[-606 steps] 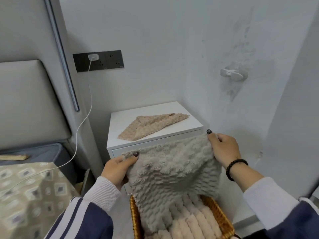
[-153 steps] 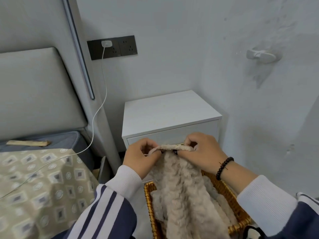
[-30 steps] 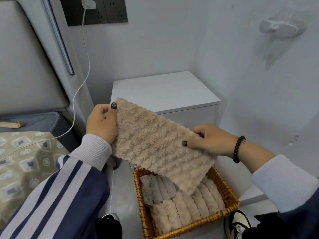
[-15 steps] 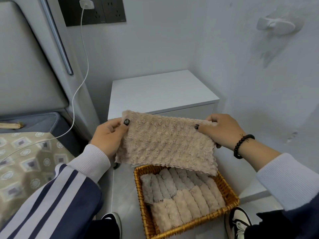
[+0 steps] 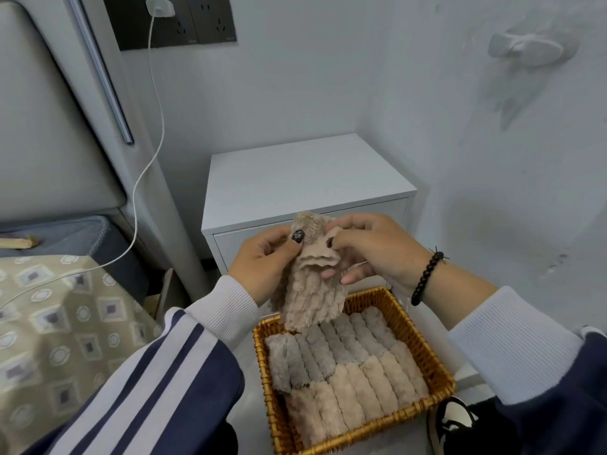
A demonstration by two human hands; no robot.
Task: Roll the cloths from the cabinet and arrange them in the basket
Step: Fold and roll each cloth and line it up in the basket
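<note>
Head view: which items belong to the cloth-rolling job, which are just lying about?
Job:
- beige cloth, pinched by left hand and right hand
- wicker basket
- rolled cloths in it
- white cabinet

Lying about:
- charger cable
- wall hook
- patterned bedcover

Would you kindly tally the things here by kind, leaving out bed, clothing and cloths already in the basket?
Beige fluffy cloth, held: 1
Golden woven wicker basket: 1
White square cabinet: 1
White wall hook: 1
Black socket panel: 1
White charger with cable: 1
Total: 6
</note>
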